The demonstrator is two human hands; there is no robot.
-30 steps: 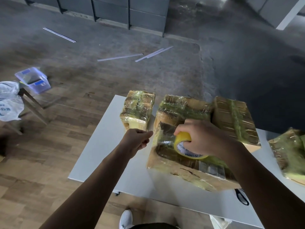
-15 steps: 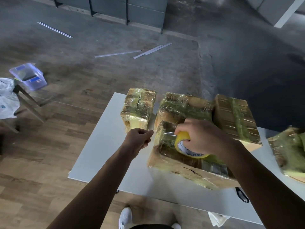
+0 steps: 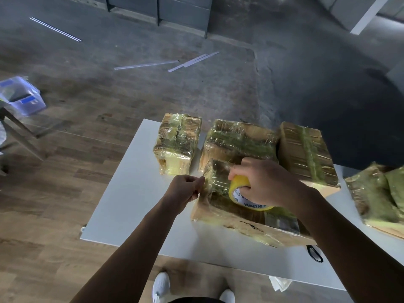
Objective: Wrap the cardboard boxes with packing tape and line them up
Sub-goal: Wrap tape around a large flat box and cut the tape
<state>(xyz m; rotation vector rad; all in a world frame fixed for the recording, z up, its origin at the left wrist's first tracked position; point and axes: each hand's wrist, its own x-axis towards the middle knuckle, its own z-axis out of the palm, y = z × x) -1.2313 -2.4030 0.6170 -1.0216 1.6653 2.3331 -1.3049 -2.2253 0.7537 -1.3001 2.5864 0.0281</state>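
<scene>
Several tape-wrapped cardboard boxes stand on a white table (image 3: 135, 206). The nearest large box (image 3: 240, 224) lies in front of me. My right hand (image 3: 264, 182) grips a yellow roll of packing tape (image 3: 240, 191) and holds it on top of this box. My left hand (image 3: 185, 189) pinches the loose end of clear tape at the box's left edge. Behind stand a small wrapped box (image 3: 178, 143), a middle box (image 3: 238, 141) and a box at the right (image 3: 306, 154). Another wrapped box (image 3: 378, 195) sits at the far right.
Black scissors (image 3: 314, 253) lie near the table's front edge, by my right forearm. A clear plastic bin (image 3: 21, 95) rests on a stool at the left. White strips (image 3: 146, 64) lie on the floor beyond the table. My white shoes (image 3: 160, 285) show below.
My left hand has shifted slightly toward the box while still pinching the tape end. The right hand and roll have stayed on the box top.
</scene>
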